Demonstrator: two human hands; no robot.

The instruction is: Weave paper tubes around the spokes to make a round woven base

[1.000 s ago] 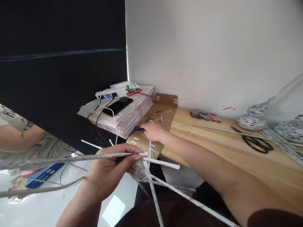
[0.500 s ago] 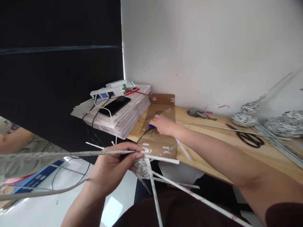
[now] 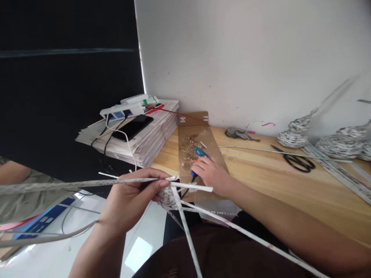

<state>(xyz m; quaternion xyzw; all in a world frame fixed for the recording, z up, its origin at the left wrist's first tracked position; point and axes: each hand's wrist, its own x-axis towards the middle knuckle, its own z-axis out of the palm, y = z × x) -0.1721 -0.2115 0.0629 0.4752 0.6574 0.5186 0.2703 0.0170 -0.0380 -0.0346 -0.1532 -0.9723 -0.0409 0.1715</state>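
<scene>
My left hand [image 3: 139, 197] is closed on a small woven paper piece [image 3: 168, 197], pinching a long rolled-paper strip [image 3: 101, 182] against its top. Several rolled paper tubes [image 3: 226, 222] stick out of the weave to the right and downward. Over the cardboard, my right hand [image 3: 213, 175] has its fingers wrapped round the handle of a blue glue gun [image 3: 200, 152]. An orange part shows beside the fingertips, and a dark cord runs down from the handle. The palm side of this hand is hidden.
The stained cardboard [image 3: 185, 141] lies on a wooden table [image 3: 255, 185]. At left, a paper stack [image 3: 156, 135] carries a phone [image 3: 133, 127] and a power strip [image 3: 123, 111]. Black scissors [image 3: 298, 161], a grey rag [image 3: 239, 134] and woven paper pieces [image 3: 292, 137] lie right. Another person's arm [image 3: 13, 173] shows.
My right hand has drawn back toward me across the cardboard, bringing the glue gun with it; more of the tool shows. My left hand keeps hold of the weave. The view has shifted slightly right.
</scene>
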